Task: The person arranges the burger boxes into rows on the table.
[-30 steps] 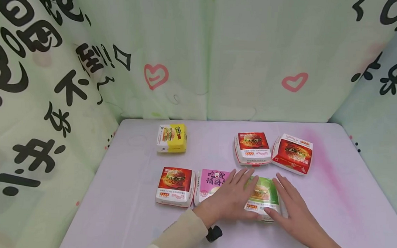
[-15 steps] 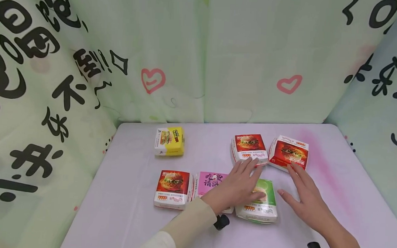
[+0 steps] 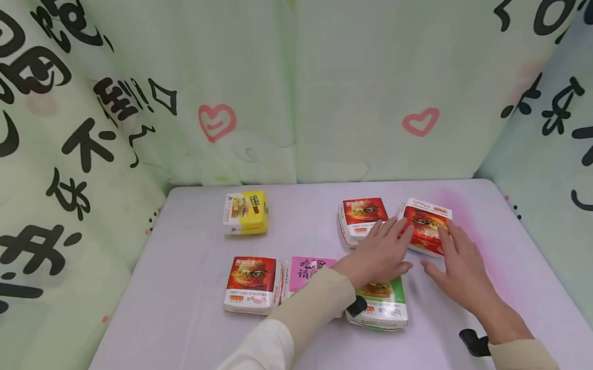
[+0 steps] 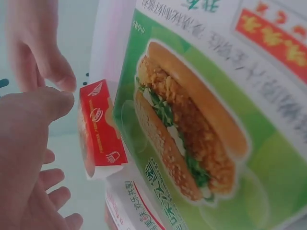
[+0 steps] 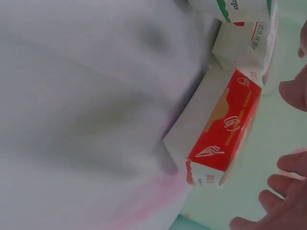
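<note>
In the head view my left hand point(image 3: 380, 249), fingers straight, is over the near edge of the red-and-white burger box point(image 3: 362, 209). Its fingertips reach the near left part of the red burger box point(image 3: 421, 226) at the back right. My right hand point(image 3: 462, 269) is spread at that red box's near right corner, holding nothing. Below my left wrist lies a green-and-white burger box point(image 3: 383, 307), large in the left wrist view. The right wrist view shows the side of the red box point(image 5: 230, 124), with the right fingers point(image 5: 283, 187) apart from it.
Left of the green box lie a pink burger box point(image 3: 307, 271), partly behind my left sleeve, and another red-and-white box point(image 3: 252, 282). A yellow-and-white box point(image 3: 245, 212) sits at the back left. Printed curtains point(image 3: 351, 71) stand behind the pale table point(image 3: 183, 268).
Both hands have left the green box and moved away from me, towards the red box at the back right. The head view has shifted slightly; the boxes keep their places.
</note>
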The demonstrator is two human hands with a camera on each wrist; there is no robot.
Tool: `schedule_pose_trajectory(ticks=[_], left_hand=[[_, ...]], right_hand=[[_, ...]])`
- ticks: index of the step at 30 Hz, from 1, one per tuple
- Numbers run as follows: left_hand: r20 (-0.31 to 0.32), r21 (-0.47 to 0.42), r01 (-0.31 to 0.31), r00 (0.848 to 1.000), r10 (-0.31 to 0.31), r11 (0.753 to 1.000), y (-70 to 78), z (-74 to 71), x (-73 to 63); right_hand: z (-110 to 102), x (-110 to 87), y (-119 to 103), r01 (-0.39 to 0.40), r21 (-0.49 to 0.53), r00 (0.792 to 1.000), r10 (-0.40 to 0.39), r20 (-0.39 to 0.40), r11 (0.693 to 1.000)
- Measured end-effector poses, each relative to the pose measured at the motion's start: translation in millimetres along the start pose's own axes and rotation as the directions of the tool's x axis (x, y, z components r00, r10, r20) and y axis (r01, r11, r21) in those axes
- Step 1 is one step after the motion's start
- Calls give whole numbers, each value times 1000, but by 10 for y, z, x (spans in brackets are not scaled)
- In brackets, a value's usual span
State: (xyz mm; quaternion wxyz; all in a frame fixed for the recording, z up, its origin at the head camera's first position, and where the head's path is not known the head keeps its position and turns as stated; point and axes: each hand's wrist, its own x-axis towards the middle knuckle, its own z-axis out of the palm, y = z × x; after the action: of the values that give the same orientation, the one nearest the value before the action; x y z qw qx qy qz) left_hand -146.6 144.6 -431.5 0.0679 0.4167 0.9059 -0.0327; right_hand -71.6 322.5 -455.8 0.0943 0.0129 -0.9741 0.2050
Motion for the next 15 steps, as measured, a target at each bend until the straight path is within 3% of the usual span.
schedule_pose_trajectory(ticks=[7, 15], left_hand=[[2, 31, 35, 999, -35, 999, -72, -20, 99], [24, -1, 114, 993, -114, 993, -239, 3, 131]], right_hand=[[-10, 135, -26, 4, -29, 1000, -4, -1, 1000], [-4, 172, -43, -6, -31, 1000, 7, 21, 999]])
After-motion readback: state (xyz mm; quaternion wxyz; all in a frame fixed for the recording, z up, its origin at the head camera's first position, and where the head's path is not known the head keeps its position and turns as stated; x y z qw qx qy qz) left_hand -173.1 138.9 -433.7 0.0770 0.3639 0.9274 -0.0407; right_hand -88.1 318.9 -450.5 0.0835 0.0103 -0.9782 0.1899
